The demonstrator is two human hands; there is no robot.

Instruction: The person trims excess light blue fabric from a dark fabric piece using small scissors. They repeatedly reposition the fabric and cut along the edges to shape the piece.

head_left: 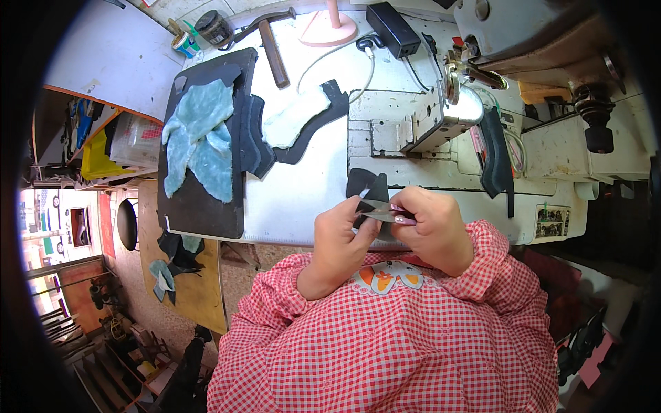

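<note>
Both hands are together above the front edge of the white table, at the foot of the sewing machine. My left hand (pixel 341 237) pinches a small black piece of material (pixel 366 184), whose far end sticks up past the fingers. Closed opposite it, my right hand (pixel 435 224) has its fingertips around a thin greyish strip or blade (pixel 377 210) lying against the piece. The fingers partly hide this, and its kind is unclear. Just beyond the hands stands the sewing machine's raised arm (pixel 441 120).
Light-blue plush pieces (pixel 200 131) lie on a black board (pixel 206 217) at left. Dark cut pieces (pixel 313 131) lie beside it, one under white plush. A hammer (pixel 274 55), a black power adapter (pixel 392 31) and a pink stand (pixel 329 31) are at the back. Another dark strip (pixel 494 155) lies right.
</note>
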